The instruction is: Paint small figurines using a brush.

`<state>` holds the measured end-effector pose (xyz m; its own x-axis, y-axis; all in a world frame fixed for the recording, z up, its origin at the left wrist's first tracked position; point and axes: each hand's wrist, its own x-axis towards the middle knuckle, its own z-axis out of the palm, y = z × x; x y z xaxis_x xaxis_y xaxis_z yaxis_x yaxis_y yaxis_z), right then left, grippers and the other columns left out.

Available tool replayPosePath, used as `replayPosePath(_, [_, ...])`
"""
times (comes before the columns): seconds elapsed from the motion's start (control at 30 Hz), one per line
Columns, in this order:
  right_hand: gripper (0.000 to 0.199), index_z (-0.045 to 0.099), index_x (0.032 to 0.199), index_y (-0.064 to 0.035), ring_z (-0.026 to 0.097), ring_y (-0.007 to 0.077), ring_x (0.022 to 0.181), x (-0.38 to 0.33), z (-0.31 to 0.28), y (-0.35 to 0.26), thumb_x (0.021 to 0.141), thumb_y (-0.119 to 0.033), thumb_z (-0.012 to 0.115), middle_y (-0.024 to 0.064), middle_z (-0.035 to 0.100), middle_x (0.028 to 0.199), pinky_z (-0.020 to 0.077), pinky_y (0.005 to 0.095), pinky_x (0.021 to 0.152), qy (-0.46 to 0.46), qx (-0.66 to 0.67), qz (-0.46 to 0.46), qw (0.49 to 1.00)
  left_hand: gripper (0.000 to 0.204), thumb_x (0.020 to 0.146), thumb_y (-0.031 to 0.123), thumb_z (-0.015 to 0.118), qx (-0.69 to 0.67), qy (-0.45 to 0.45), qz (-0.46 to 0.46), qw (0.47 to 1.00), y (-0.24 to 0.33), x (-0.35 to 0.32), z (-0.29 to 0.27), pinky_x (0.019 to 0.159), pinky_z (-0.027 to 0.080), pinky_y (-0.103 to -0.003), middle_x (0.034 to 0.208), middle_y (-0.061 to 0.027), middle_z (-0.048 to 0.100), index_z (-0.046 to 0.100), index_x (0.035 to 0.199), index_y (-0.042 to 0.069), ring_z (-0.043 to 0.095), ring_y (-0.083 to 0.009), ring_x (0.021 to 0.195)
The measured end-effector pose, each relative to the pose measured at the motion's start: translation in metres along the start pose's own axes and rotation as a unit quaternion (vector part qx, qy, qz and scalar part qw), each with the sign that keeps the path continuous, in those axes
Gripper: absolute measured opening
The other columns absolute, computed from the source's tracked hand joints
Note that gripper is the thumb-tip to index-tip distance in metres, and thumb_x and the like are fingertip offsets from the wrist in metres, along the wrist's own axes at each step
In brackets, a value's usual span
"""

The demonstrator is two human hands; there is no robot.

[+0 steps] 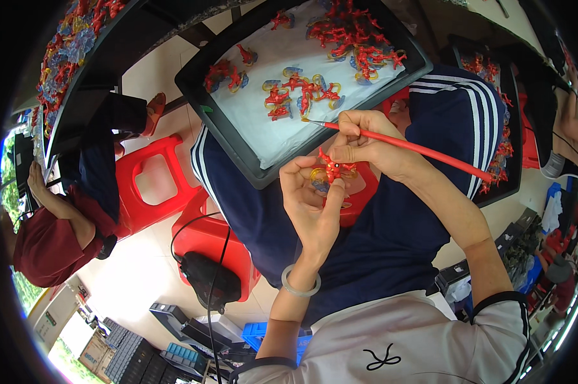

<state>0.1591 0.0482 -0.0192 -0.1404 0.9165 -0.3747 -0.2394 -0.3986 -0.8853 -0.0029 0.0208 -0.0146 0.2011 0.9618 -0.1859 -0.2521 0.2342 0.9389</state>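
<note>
My left hand (309, 203) pinches a small red figure (332, 169) with yellow and blue rings, held over my lap. My right hand (364, 142) grips a red-handled paintbrush (417, 150) whose tip points left over the tray, and its fingers also touch the top of the figure. A black tray (238, 137) lined with white paper rests on my knees. Several more small red figures (302, 93) lie on the paper, with a larger heap (353, 32) at the far end.
Red plastic stools (149, 182) stand to my left, one bearing a black device with a cable (206, 276). Another person in a dark red shirt (46, 246) sits at far left beside a long tray of figures (71, 45). A second tray (503, 150) lies right.
</note>
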Motion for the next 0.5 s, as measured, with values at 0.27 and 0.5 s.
replayPosePath(0.27, [0.04, 0.035, 0.071, -0.013, 0.064, 0.0117, 0.077, 0.002, -0.002, -0.001, 0.078, 0.001, 0.072, 0.0056, 0.061, 0.073, 0.0491, 0.0222, 0.069, -0.004, 0.047, 0.03, 0.998, 0.038, 0.08, -0.012, 0.057, -0.041, -0.008, -0.046, 0.998, 0.008, 0.003, 0.003, 0.057, 0.054, -0.02, 0.093, -0.0116, 0.057, 0.039, 0.112, -0.001, 0.063, -0.0136, 0.075])
replayPosePath(0.5, [0.039, 0.035, 0.068, -0.0114, 0.059, 0.0089, 0.066, -0.016, -0.003, -0.027, 0.078, 0.001, 0.07, 0.0081, 0.063, 0.072, 0.0462, 0.0208, 0.06, 0.098, -0.061, -0.085, 0.99, 0.045, 0.08, -0.01, 0.06, -0.07, -0.035, -0.029, 0.997, 0.007, 0.008, 0.006, 0.07, 0.055, -0.026, 0.096, -0.0123, 0.058, 0.037, 0.118, -0.001, 0.064, -0.0164, 0.078])
